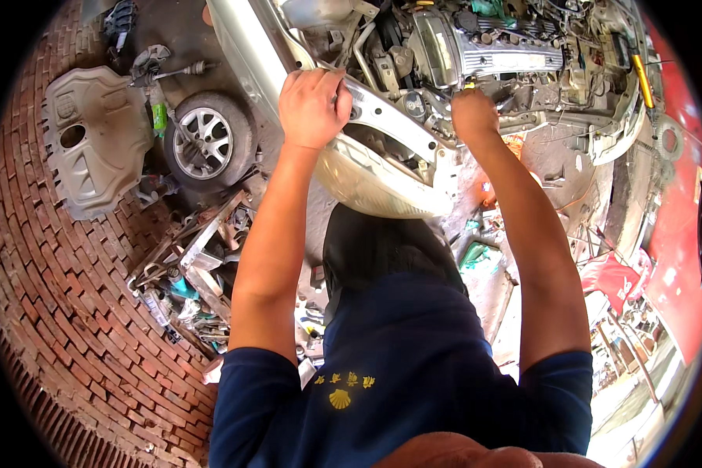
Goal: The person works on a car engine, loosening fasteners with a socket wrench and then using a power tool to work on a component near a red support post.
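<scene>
A car with its engine bay exposed stands in front of me. My left hand [313, 108] is closed over the inner edge of the silver fender [257, 58], beside the headlight [374, 186] at the car's corner. Farther right, my right hand [474, 115] makes a fist just behind the light-coloured front frame [394, 123], near the engine [511, 58]. Whatever its fingers hold, if anything, is hidden. Between the hands lies a round metal part [413, 104]. Both arms reach forward, and the headlight is close to my legs.
At left, a wheel [203, 142] and a large grey moulded cover [93, 144] are near a brick surface [62, 288]. Scrap and tools [203, 265] crowd the floor. A yellow-handled tool [643, 82] rests at the bay's right side. A red panel [675, 257] stands far right.
</scene>
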